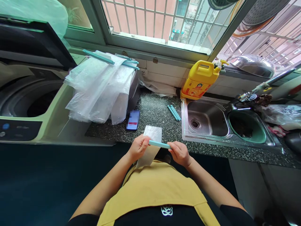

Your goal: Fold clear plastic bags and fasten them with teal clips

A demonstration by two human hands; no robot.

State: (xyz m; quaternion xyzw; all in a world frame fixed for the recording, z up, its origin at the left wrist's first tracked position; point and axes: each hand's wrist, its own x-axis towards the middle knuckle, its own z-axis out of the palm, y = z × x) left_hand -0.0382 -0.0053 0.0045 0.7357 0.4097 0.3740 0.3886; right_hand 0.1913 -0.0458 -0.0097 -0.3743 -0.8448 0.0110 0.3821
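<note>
between left hand (138, 147) and right hand (180, 153), teal clip (160, 144) crosses plastic bag (154, 133).

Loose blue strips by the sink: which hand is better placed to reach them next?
Right, I'd judge: the right hand lies nearer the loose strips; the left hand is farther off. Both hold another strip.

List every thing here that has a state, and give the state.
Teal strip, held across small bag
Left hand, shut on strip
Right hand, shut on strip
Loose strips, lying on counter
Washer lid, raised
Phone, screen lit
Yellow jug, standing
</note>
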